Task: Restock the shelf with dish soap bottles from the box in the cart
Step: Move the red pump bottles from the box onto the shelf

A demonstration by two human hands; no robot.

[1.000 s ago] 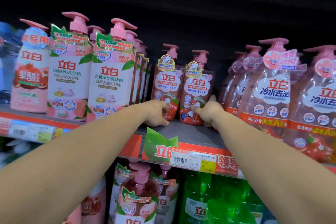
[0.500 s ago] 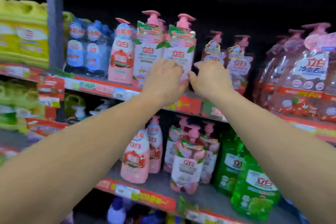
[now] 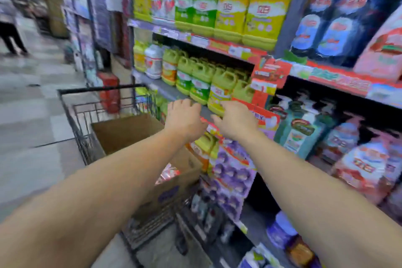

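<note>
My left hand and my right hand hang in the air side by side, fingers relaxed and holding nothing, above the cart's right side. The black wire cart stands at the left against the shelving. Inside it sits an open brown cardboard box, and a bit of pink packaging shows in it behind my left forearm. Pink dish soap bottles stand on the shelf at the right. The whole view is blurred.
Yellow-green jugs fill the upper shelves, with more one level down. Blue bottles stand at the upper right. Purple packs hang low beside the cart. The tiled aisle lies to the left, with a person far off.
My view has swung left and down from the pink bottles on the shelf to the cart. Both hands have come off the shelf bottles and now hover empty over the cart.
</note>
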